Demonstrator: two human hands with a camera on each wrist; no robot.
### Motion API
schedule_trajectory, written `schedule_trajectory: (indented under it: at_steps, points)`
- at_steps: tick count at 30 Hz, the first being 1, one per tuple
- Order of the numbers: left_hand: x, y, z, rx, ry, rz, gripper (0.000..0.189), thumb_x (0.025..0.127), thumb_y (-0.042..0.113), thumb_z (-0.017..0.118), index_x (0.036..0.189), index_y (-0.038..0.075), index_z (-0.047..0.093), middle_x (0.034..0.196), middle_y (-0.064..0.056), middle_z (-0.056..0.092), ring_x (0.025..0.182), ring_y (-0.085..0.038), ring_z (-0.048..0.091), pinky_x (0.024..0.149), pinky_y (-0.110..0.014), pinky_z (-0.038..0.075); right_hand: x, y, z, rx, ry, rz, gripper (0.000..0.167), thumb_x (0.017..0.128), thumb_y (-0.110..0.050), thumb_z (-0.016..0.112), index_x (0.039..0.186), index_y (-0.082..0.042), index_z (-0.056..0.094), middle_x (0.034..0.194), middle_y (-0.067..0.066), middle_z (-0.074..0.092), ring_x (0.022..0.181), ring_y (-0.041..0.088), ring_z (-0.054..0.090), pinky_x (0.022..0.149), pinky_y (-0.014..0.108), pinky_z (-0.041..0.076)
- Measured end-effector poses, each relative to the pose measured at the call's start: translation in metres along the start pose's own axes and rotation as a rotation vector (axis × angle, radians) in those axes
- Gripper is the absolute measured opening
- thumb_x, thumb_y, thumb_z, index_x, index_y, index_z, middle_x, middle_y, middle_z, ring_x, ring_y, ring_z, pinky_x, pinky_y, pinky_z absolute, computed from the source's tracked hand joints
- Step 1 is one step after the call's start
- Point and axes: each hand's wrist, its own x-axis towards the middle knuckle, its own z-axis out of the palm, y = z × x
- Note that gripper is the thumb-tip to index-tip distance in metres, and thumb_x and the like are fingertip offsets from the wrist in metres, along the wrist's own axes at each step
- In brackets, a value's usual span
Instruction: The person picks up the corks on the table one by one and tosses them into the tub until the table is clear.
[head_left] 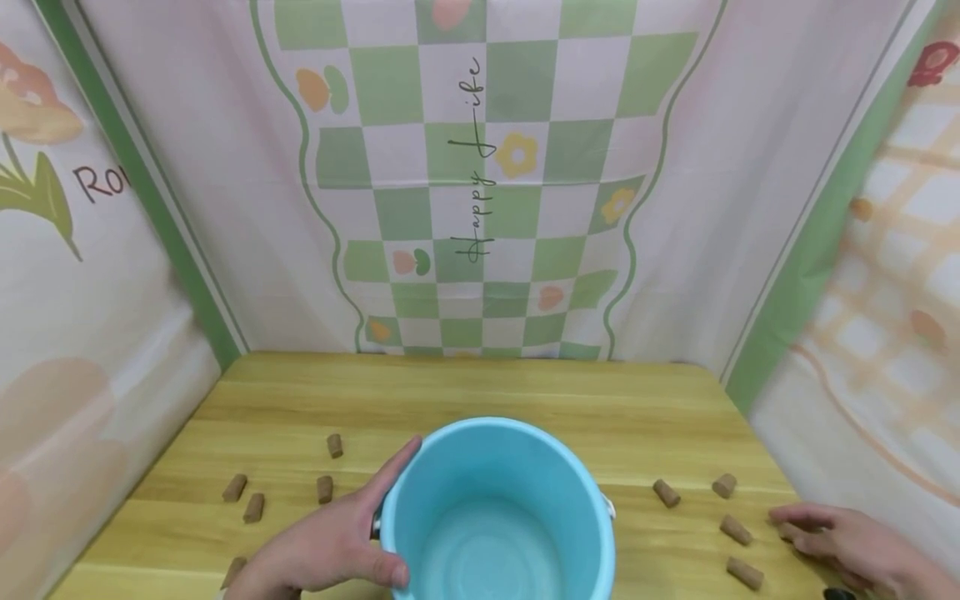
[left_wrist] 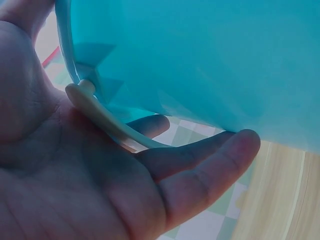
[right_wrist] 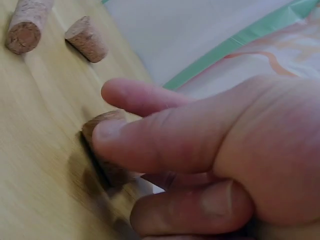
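A light blue bucket (head_left: pixel 498 467) stands upright at the table's front, and its inside looks bare. My left hand (head_left: pixel 337 533) grips its left side, thumb over the rim and fingers along the outer wall. In the left wrist view the bucket's pale handle (left_wrist: pixel 107 120) lies across that palm. Far to the right, my right hand (head_left: pixel 862 542) pinches a cork (right_wrist: pixel 117 172) between thumb and index finger, low at the tabletop. The thumb covers part of this cork. Whether it touches the table cannot be told.
Several loose corks (head_left: pixel 735 530) lie on the wooden table (head_left: pixel 465 387) right of the bucket, near my right hand. Several more corks (head_left: pixel 254 507) lie to the left, one partly behind my left wrist. Patterned cloth (head_left: pixel 517 208) hangs behind and at both sides.
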Motion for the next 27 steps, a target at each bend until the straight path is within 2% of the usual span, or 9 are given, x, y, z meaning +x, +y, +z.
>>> schedule_trajectory:
  at_steps: [2, 4, 5, 8, 11, 12, 17, 20, 27]
  points:
    - [0.000, 0.000, 0.000, 0.008, 0.001, -0.002, 0.112, 0.085, 0.042, 0.081, 0.159, 0.036, -0.003, 0.152, -0.020, 0.029, 0.124, -0.038, 0.045, 0.091, -0.035, 0.051, -0.001, 0.000, -0.002, -0.096, 0.014, -0.005, 0.052, 0.092, -0.017, 0.070, 0.136, 0.007, 0.055, 0.130, 0.031, 0.055, 0.100, 0.043, 0.061, 0.080, 0.053, 0.049]
    - [0.000, 0.001, 0.000, 0.006, 0.001, -0.007, 0.112, 0.085, 0.041, 0.081, 0.159, 0.037, -0.003, 0.151, -0.020, 0.030, 0.124, -0.038, 0.045, 0.091, -0.035, 0.051, -0.002, 0.002, -0.003, -0.215, 0.025, -0.028, 0.053, 0.092, -0.018, 0.070, 0.137, 0.006, 0.055, 0.133, 0.029, 0.055, 0.120, 0.049, 0.048, 0.089, 0.052, 0.044]
    - [-0.001, 0.001, 0.000, 0.008, 0.002, -0.008, 0.112, 0.085, 0.041, 0.081, 0.159, 0.037, -0.003, 0.151, -0.020, 0.030, 0.124, -0.038, 0.046, 0.091, -0.035, 0.051, -0.003, 0.003, -0.004, -0.232, 0.029, -0.038, 0.053, 0.092, -0.018, 0.070, 0.137, 0.007, 0.054, 0.132, 0.028, 0.056, 0.121, 0.051, 0.047, 0.090, 0.057, 0.042]
    - [-0.001, 0.001, 0.000, 0.006, -0.001, -0.010, 0.112, 0.085, 0.041, 0.080, 0.159, 0.037, -0.003, 0.151, -0.020, 0.030, 0.124, -0.038, 0.046, 0.091, -0.035, 0.051, -0.002, 0.006, -0.002, -0.277, 0.050, -0.034, 0.054, 0.092, -0.022, 0.070, 0.136, 0.007, 0.056, 0.128, 0.024, 0.061, 0.120, 0.050, 0.049, 0.090, 0.056, 0.042]
    - [0.000, 0.000, 0.000, 0.004, -0.004, 0.001, 0.111, 0.085, 0.041, 0.080, 0.159, 0.037, -0.003, 0.151, -0.020, 0.030, 0.124, -0.039, 0.046, 0.091, -0.036, 0.051, 0.001, 0.008, 0.000, -0.282, 0.081, -0.023, 0.056, 0.093, -0.027, 0.070, 0.135, 0.007, 0.056, 0.127, 0.028, 0.060, 0.119, 0.056, 0.046, 0.089, 0.067, 0.038]
    - [0.000, 0.000, 0.000, 0.001, -0.006, 0.005, 0.111, 0.085, 0.041, 0.080, 0.159, 0.037, -0.003, 0.151, -0.020, 0.030, 0.124, -0.039, 0.046, 0.091, -0.036, 0.050, 0.002, 0.009, 0.001, -0.286, 0.097, -0.020, 0.057, 0.093, -0.030, 0.070, 0.135, 0.006, 0.057, 0.128, 0.029, 0.059, 0.120, 0.056, 0.045, 0.089, 0.066, 0.038]
    - [0.001, 0.000, 0.001, -0.016, -0.016, 0.024, 0.111, 0.085, 0.041, 0.080, 0.159, 0.036, -0.003, 0.151, -0.021, 0.031, 0.125, -0.038, 0.047, 0.092, -0.038, 0.051, 0.006, 0.010, 0.004, -0.152, 0.128, 0.013, 0.066, 0.092, -0.036, 0.070, 0.140, 0.006, 0.051, 0.137, 0.037, 0.046, 0.125, 0.061, 0.035, 0.091, 0.067, 0.034]
    - [0.001, 0.000, 0.001, -0.026, -0.018, 0.034, 0.112, 0.085, 0.041, 0.080, 0.159, 0.035, -0.003, 0.151, -0.021, 0.031, 0.125, -0.038, 0.047, 0.092, -0.039, 0.051, 0.007, 0.008, 0.004, -0.066, 0.126, 0.050, 0.070, 0.092, -0.036, 0.070, 0.142, 0.006, 0.047, 0.140, 0.036, 0.043, 0.127, 0.062, 0.030, 0.092, 0.067, 0.034]
    - [0.001, 0.002, 0.001, -0.012, -0.017, 0.034, 0.113, 0.085, 0.040, 0.081, 0.159, 0.035, -0.004, 0.152, -0.021, 0.031, 0.125, -0.039, 0.046, 0.092, -0.038, 0.050, 0.008, 0.005, 0.004, 0.035, 0.109, 0.113, 0.064, 0.093, -0.028, 0.071, 0.143, 0.004, 0.047, 0.142, 0.034, 0.043, 0.128, 0.061, 0.029, 0.091, 0.066, 0.036]
